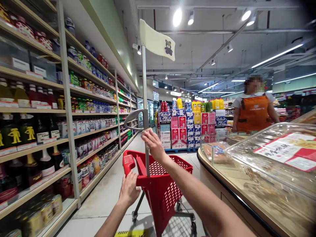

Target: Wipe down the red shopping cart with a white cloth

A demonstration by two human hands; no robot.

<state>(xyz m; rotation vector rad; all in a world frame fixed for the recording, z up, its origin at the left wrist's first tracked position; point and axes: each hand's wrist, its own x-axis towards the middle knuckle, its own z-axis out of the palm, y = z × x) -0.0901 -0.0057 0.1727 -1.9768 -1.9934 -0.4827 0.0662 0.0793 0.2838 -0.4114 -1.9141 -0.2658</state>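
Observation:
A red plastic shopping cart (161, 184) with a perforated basket stands right in front of me. At its near left corner, my left hand (129, 187) is closed over the red handle rim (128, 162). My right hand (153, 144) is higher up, its fingers around the grey metal pole (144, 79) that rises from the cart. The thumb of that hand is hidden. Just above it, a grey loop handle (134, 120) is fixed to the pole. A cream flag (158, 41) with a bear picture tops the pole.
Tall shelves (91, 115) of bottles and cans line the left. Stacked drink cartons (182, 131) stand ahead. On the right is a display counter (209, 174) with a clear plastic food package (274, 158) close by. A person in an orange apron (254, 112) stands behind it.

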